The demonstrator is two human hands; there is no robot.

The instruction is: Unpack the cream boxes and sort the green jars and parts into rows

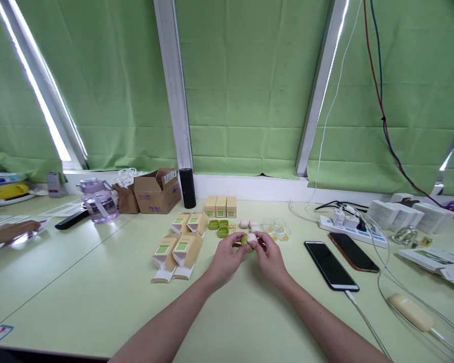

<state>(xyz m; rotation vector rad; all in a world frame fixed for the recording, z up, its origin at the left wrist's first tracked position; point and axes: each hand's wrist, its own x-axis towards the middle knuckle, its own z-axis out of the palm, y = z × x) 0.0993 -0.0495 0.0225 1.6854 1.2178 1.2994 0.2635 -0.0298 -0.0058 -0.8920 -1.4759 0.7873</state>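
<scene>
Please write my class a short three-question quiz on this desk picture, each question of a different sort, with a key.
1. True or false: the left hand and the right hand hold one small green case between them.
2. How many phones lie on the table to the right of the hands?
3. The black cylinder stands right beside: A) the cardboard box; B) a laptop; C) a potted plant.

Key: 1 true; 2 two; 3 A.

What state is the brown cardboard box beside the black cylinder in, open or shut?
Open: the brown cardboard box has its top flaps raised and spread, leaving the top uncovered. What it contains cannot be told.
</scene>
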